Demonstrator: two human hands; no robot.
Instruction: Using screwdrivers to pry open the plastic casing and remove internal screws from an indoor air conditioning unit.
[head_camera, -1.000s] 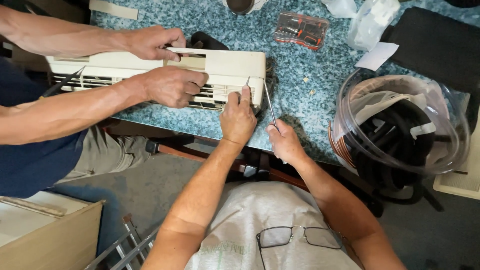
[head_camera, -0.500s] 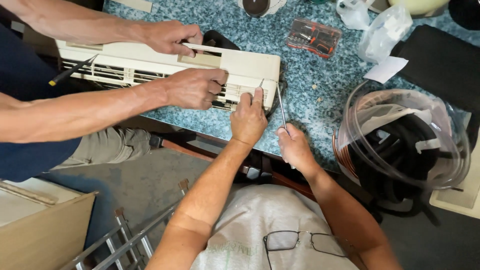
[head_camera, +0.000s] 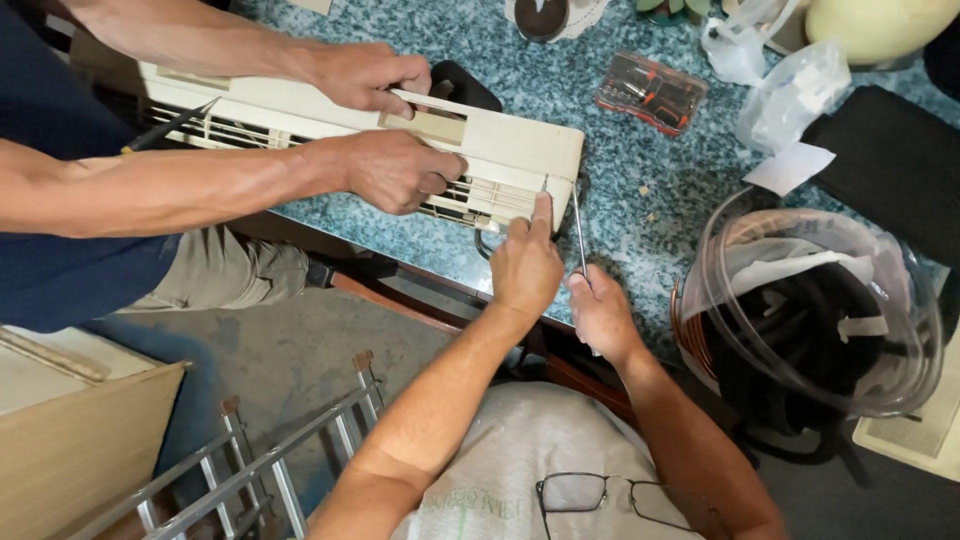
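Right hand (head_camera: 603, 312) clenched around the handle of a thin screwdriver (head_camera: 578, 228); the shaft runs up toward 12 o'clock, its tip meeting the right end of the cream plastic housing (head_camera: 330, 120). Left hand (head_camera: 525, 265) grasps nothing; its fingertips press the housing's lower right corner, just at 9 o'clock of the shaft. Housing lies across the speckled blue-green countertop (head_camera: 640, 215), long axis from 10 o'clock to 3 o'clock, at 12 o'clock of both hands. A co-worker's two hands (head_camera: 390, 170) steady the housing at 10 o'clock. Small clear bit case (head_camera: 652, 92) at 1 o'clock; coiled clear tubing (head_camera: 810, 300) at 3 o'clock.
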